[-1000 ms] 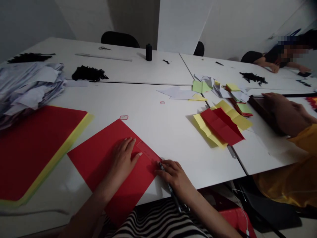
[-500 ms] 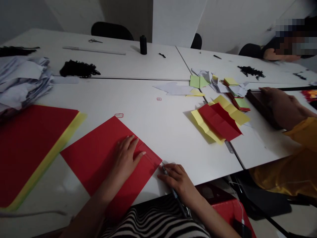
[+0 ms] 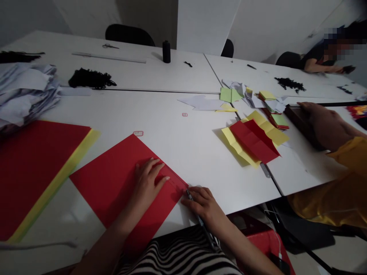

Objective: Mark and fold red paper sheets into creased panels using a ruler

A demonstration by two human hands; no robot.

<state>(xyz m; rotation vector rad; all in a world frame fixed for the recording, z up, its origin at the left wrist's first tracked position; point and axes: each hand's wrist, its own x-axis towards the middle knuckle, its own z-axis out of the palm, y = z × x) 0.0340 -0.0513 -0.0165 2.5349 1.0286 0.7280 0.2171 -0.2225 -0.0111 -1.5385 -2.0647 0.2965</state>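
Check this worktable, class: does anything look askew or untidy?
The white paper heap at the left looks rumpled and uneven, unlike the flat coloured stack near it. The red sheet under the left hand sits askew on the table.

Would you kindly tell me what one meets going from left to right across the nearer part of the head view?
Stack of coloured sheets → left hand, resting on a red sheet → right hand, holding a pen → creased red paper → co-worker's hand.
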